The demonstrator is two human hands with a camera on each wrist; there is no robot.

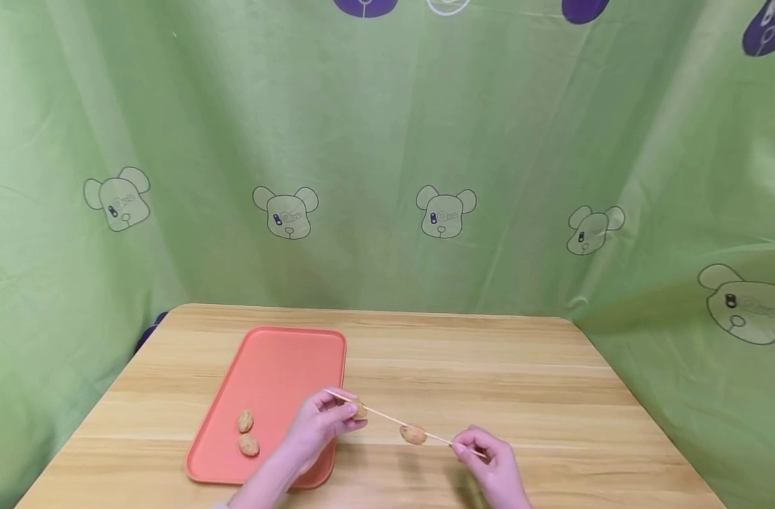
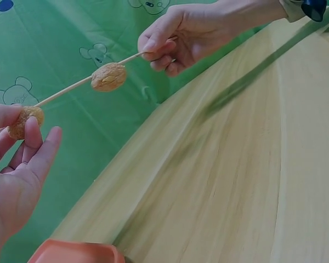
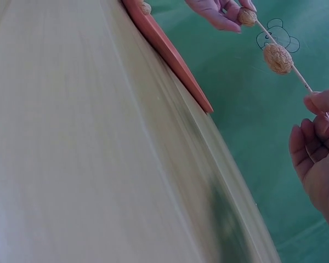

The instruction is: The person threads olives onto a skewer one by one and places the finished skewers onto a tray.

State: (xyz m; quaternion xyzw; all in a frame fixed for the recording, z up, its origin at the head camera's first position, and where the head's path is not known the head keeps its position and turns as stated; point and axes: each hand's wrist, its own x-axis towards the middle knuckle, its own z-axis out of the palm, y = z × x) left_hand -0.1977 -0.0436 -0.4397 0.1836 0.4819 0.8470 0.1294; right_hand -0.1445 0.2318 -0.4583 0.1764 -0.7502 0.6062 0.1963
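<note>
Skewer (image 1: 384,416) w/ lump (image 1: 413,435) btwn L hand (image 1: 317,428) & R hand (image 1: 492,463) — L pinches 2nd lump (image 2: 21,123), R skewer.

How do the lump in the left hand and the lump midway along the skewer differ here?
The left-hand lump is pinched by the left hand; neither of the hands touches the midway lump. The left-hand lump is partly covered; the midway lump shows almost whole. Both are brownish and rough.

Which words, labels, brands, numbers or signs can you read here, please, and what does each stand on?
Green curtain: outlined lettering on the printed bear heads, too small and faint to read.
Skewer, brown pieces, tray: no text visible.
</note>
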